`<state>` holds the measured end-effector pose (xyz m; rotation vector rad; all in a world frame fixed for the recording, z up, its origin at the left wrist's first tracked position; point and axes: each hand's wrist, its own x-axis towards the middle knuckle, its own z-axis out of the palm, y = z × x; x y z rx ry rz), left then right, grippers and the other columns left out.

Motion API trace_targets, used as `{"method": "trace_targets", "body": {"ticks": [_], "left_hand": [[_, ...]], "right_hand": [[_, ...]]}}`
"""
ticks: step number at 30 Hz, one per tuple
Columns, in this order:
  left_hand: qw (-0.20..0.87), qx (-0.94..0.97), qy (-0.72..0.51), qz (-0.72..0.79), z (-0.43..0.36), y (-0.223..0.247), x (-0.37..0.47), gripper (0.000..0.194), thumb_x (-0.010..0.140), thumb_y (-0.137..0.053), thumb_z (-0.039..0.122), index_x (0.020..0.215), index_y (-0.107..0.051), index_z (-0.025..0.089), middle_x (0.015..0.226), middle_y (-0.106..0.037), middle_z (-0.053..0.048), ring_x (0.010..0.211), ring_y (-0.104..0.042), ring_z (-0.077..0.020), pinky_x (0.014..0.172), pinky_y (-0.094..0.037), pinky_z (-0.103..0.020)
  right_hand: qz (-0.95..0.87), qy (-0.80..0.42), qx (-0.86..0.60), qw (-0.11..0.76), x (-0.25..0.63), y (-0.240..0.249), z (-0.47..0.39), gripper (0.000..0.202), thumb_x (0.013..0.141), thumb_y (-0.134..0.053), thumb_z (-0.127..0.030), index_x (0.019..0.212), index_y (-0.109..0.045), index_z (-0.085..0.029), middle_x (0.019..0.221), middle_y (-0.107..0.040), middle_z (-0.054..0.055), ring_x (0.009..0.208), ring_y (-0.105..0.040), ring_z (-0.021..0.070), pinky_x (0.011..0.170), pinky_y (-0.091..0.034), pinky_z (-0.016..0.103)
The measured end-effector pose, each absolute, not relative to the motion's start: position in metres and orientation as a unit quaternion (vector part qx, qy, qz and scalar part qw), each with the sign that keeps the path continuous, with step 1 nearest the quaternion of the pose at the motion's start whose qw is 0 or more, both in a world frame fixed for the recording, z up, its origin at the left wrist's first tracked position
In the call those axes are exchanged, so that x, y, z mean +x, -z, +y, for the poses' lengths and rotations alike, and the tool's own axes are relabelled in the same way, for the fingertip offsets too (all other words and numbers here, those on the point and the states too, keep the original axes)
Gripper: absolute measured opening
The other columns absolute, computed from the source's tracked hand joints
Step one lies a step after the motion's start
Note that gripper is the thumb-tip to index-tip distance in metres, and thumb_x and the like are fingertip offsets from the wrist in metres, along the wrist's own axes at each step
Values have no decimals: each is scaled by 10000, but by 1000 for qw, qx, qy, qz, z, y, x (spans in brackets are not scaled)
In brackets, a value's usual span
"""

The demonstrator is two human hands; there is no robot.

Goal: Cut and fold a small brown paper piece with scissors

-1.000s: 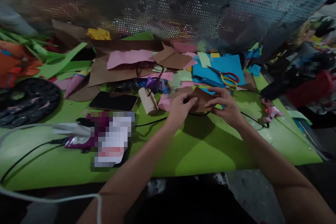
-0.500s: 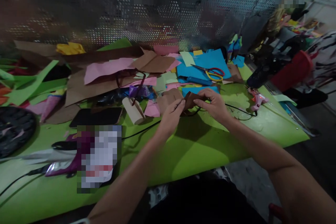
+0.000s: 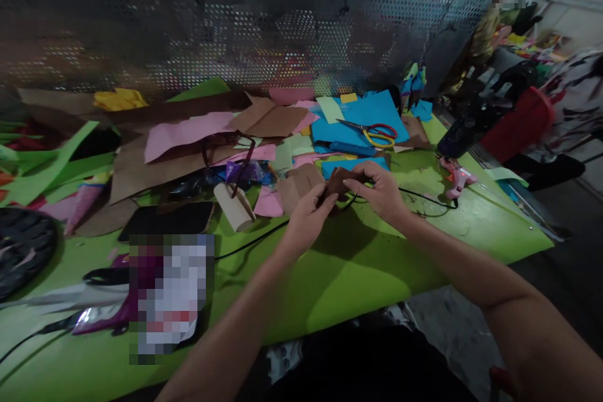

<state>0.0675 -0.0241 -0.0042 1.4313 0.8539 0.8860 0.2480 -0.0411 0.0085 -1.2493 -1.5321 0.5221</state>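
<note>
A small folded piece of brown paper [image 3: 340, 182] is pinched between both hands above the green tabletop. My left hand [image 3: 311, 210] grips its left side, thumb on top. On the right side my right hand [image 3: 377, 188] holds it between thumb and fingers. Just behind the left hand lies a flat brown paper piece [image 3: 298, 183]. Close by on the left is a cardboard tube [image 3: 234, 206], with a pink paper scrap [image 3: 269, 202] beside it. A black cable runs under the hands.
Scissors [image 3: 377, 133] with red and yellow handles rest on blue paper [image 3: 360, 114]. A pink glue gun [image 3: 456, 177] stands at the right. At left are a phone [image 3: 167, 221], a purple corded tool [image 3: 101, 319] and a black round tray [image 3: 23, 251]. Perforated metal [image 3: 264, 44] rises behind.
The view has shifted slightly. My left hand has moved its thumb further over the brown paper, which now looks more closed up between the hands.
</note>
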Motion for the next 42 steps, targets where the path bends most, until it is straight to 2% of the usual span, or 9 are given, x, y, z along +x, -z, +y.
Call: {"method": "trace_targets", "body": {"ticks": [4, 8, 11, 16, 19, 22, 28, 36, 42], "left_hand": [[582, 627, -376, 356, -24, 6, 67, 319, 897, -591, 393, 1109, -660, 164, 950, -702, -58, 790, -606, -177, 712, -497, -278], [596, 622, -375, 343, -22, 11, 68, 328, 906, -577, 425, 1068, -669, 155, 945, -713, -73, 791, -625, -187, 682, -501, -282], [588, 627, -376, 346, -20, 15, 68, 319, 911, -570, 431, 1033, -678, 157, 917, -711, -68, 779, -625, -184, 672, -497, -282], [551, 661, -368, 351, -20, 19, 66, 269, 930, -528, 379, 992, -686, 170, 884, -699, -53, 745, -605, -169, 679, -498, -282], [544, 671, -356, 357, -21, 18, 66, 261, 935, -526, 389, 973, -673, 176, 882, -701, -49, 744, -609, -166, 669, -495, -278], [544, 660, -353, 380, -20, 15, 65, 274, 912, -567, 430, 965, -651, 174, 876, -699, -48, 771, -632, -175, 675, -503, -283], [562, 621, -392, 381, -19, 10, 64, 321, 808, -687, 407, 1024, -652, 171, 913, -699, -35, 826, -651, -176, 701, -526, -280], [570, 605, -412, 374, -20, 8, 63, 366, 825, -680, 448, 1061, -688, 169, 927, -736, -53, 736, -633, -150, 628, -537, -260], [586, 582, -416, 380, -21, 3, 64, 334, 817, -687, 456, 974, -690, 160, 850, -762, -56, 643, -599, -123, 604, -518, -249]], "right_hand": [[-638, -215, -522, 524, 247, -8, -41, 235, 849, -716, -366, 717, -593, -216, 769, -582, 8, 774, -542, 177, 706, -434, 307], [-635, -226, -519, 526, 246, -7, -41, 221, 839, -719, -368, 735, -611, -206, 764, -597, 6, 739, -556, 168, 657, -434, 293], [-614, -262, -519, 534, 246, -8, -41, 194, 819, -732, -353, 830, -607, -206, 793, -622, 2, 742, -584, 162, 670, -466, 289], [-580, -366, -500, 529, 247, -8, -38, 359, 754, -785, -384, 1019, -601, -227, 835, -640, -2, 777, -635, 176, 708, -538, 319], [-554, -428, -490, 520, 248, -9, -37, 283, 736, -784, -417, 875, -651, -209, 786, -668, 10, 733, -659, 192, 705, -561, 351], [-544, -374, -519, 542, 251, -11, -36, 231, 718, -787, -394, 757, -677, -195, 740, -680, 12, 716, -634, 182, 696, -534, 331], [-503, -342, -529, 592, 256, -15, -33, 221, 689, -792, -397, 739, -700, -203, 716, -671, 0, 704, -592, 171, 668, -497, 303], [-508, -360, -530, 576, 253, -14, -35, 212, 709, -774, -396, 758, -707, -201, 710, -673, -2, 696, -601, 172, 685, -489, 311], [-515, -357, -527, 574, 252, -16, -38, 193, 731, -758, -389, 764, -718, -202, 737, -692, 6, 722, -609, 178, 709, -488, 316]]}}
